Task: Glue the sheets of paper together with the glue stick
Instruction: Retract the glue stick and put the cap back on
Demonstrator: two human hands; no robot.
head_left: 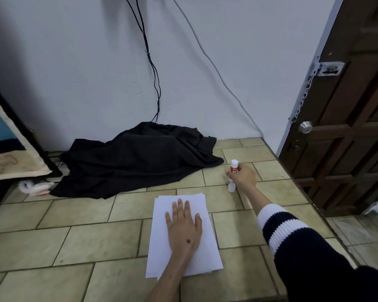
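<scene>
A stack of white paper sheets (183, 234) is lying on the tiled floor (74, 240) at the 6 o'clock position of the view, its edges slightly fanned at the far end. The left hand (183, 227) is lying flat on top of the stack, palm down, fingers fully extended and slightly spread, pressing on the top sheet and gripping nothing. The right hand (242, 175) is reaching out toward 1 o'clock from the stack, its arm in a navy sleeve with white stripes (292, 234). Its fingers are curling closed around the red-and-white body of the glue stick (234, 167), which is standing roughly upright with its white end pointing up above the hand. A small white cylindrical piece (231, 186), possibly a cap, is sitting on the floor just below the hand; whether it is touching the stick cannot be determined. A rumpled black cloth (138, 158) is lying against the wall at 11 to 12 o'clock, well apart from the paper. Black cables (151, 62) are hanging down the wall into the cloth. A dark brown wooden door (345, 127) with a round metal knob (304, 127) is standing at 3 o'clock.
</scene>
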